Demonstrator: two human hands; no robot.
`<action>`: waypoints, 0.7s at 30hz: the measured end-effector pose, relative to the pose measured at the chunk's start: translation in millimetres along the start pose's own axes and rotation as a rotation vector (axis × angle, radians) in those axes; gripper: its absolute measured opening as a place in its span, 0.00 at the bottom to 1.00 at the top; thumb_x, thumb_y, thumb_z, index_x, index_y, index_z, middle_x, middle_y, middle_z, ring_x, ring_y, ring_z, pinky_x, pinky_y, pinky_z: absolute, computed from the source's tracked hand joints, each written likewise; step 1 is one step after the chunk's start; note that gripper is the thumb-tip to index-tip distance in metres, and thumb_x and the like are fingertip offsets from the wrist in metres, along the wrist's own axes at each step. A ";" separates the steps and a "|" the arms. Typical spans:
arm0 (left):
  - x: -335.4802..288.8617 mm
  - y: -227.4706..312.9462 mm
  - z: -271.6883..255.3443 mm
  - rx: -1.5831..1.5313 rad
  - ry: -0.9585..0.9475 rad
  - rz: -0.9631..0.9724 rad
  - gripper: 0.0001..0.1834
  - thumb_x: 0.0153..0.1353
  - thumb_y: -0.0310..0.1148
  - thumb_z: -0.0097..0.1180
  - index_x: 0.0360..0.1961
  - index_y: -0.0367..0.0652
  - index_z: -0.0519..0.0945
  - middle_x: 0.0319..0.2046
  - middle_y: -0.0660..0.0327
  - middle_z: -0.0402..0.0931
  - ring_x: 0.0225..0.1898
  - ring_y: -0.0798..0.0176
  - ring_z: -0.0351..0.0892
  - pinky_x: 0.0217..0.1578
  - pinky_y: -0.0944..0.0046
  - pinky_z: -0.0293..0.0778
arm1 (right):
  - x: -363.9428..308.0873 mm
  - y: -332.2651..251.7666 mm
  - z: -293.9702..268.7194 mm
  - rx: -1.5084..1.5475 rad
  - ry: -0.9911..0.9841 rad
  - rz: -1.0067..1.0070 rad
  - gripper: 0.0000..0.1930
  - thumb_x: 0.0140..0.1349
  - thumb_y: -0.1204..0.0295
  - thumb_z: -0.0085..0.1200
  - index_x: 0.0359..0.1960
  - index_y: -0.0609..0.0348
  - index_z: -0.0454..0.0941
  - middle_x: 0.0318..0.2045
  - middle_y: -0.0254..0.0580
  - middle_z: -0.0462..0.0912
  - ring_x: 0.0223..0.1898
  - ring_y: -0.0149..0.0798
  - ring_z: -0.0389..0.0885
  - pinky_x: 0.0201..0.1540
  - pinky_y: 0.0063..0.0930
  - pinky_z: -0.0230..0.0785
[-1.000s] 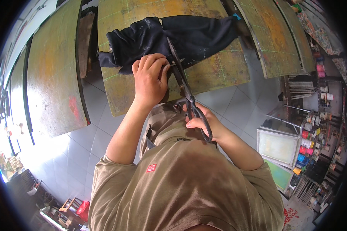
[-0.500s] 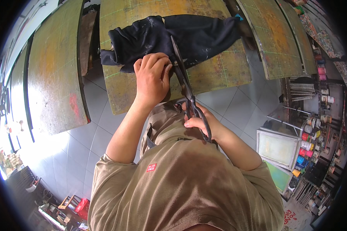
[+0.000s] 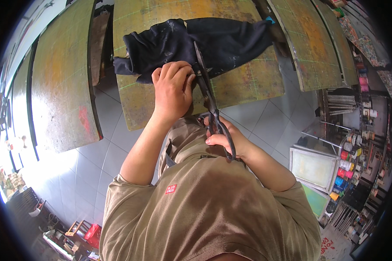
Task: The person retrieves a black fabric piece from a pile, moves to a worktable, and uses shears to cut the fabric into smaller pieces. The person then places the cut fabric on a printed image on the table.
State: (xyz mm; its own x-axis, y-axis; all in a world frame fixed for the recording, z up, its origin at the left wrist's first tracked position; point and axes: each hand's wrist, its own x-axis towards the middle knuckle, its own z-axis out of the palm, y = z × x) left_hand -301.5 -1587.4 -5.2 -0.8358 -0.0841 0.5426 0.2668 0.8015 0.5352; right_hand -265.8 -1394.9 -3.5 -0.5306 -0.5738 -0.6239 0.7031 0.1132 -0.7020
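A dark navy cloth (image 3: 231,41), wrinkled and marked with pale specks, lies across a yellow-green stained board (image 3: 261,82). My left hand (image 3: 173,93) has its fingers curled on the cloth's near edge, gripping it just left of the blades. In my right hand (image 3: 228,137) is a large pair of dark metal scissors (image 3: 210,98), thumb and fingers at the handles. The long blades point away from me, the upper one lying over the cloth's middle and the other partly hidden beneath the cloth.
Similar stained boards stand to the left (image 3: 63,87) and right (image 3: 313,48), with gaps between them over a grey tiled floor (image 3: 111,148). At the right are framed screens (image 3: 313,167) and shelves of coloured pots (image 3: 346,164). A red container (image 3: 92,235) sits at lower left.
The scissors' handles have drawn slightly closer together as my right hand squeezes. My left hand and the cloth stay almost in place.
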 end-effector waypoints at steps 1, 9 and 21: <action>-0.1 -0.2 0.0 0.001 0.004 0.001 0.07 0.49 0.24 0.54 0.32 0.41 0.75 0.36 0.64 0.73 0.41 0.60 0.70 0.44 0.60 0.56 | 0.1 -1.8 1.0 -0.001 -0.002 0.007 0.21 0.43 0.77 0.57 0.42 0.60 0.67 0.28 0.33 0.70 0.30 0.25 0.67 0.34 0.19 0.61; 0.7 1.0 -0.6 0.007 0.001 0.001 0.07 0.49 0.24 0.54 0.32 0.41 0.75 0.36 0.64 0.73 0.41 0.60 0.70 0.44 0.60 0.56 | 7.5 9.4 1.1 0.053 -0.012 -0.046 0.18 0.48 0.78 0.56 0.42 0.62 0.65 0.17 0.27 0.67 0.15 0.19 0.62 0.15 0.15 0.49; -0.4 0.5 -1.3 -0.014 0.011 0.001 0.07 0.49 0.24 0.54 0.32 0.41 0.75 0.35 0.64 0.73 0.41 0.60 0.70 0.44 0.60 0.56 | 3.1 -15.2 9.6 0.002 0.032 0.007 0.21 0.46 0.76 0.55 0.44 0.64 0.66 0.22 0.31 0.70 0.20 0.22 0.64 0.21 0.17 0.52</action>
State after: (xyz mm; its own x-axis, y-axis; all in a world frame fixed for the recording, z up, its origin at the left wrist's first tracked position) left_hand -300.4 -1587.7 -4.3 -0.8301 -0.0903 0.5503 0.2743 0.7930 0.5439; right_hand -273.5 -1406.2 8.6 -0.5408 -0.5464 -0.6395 0.7075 0.1157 -0.6972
